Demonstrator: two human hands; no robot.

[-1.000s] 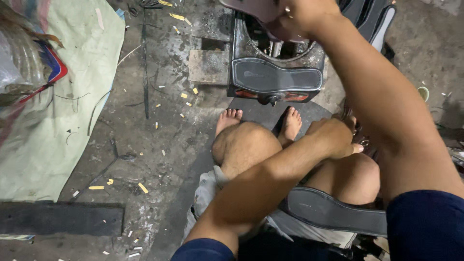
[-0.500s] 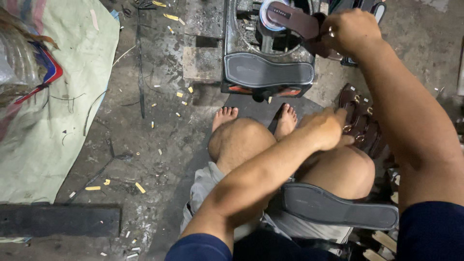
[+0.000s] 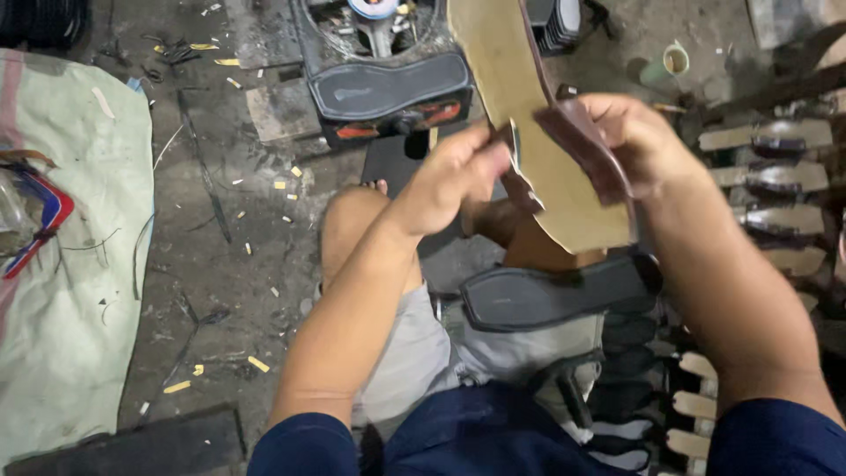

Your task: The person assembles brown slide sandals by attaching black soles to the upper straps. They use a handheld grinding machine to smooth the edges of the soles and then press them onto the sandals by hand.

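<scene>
Holding a tan insole [image 3: 538, 132] above the lap, right hand [image 3: 639, 145] grip pinching its brown strap [image 3: 586, 154], left hand [image 3: 449, 181] grip pinching the insole's edge, black sole [image 3: 555, 295] resting on the thigh.

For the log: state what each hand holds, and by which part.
Both hold one tan sandal insole: right hand by its brown strap, left hand pinching its side edge.

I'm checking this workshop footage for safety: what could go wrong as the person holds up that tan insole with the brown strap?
The black sole rests loosely on the lap and might slide off. The left hand and right hand pinch the brown strap on the tan insole in mid-air, so it could slip. Bare legs sit near floor scraps.
</scene>
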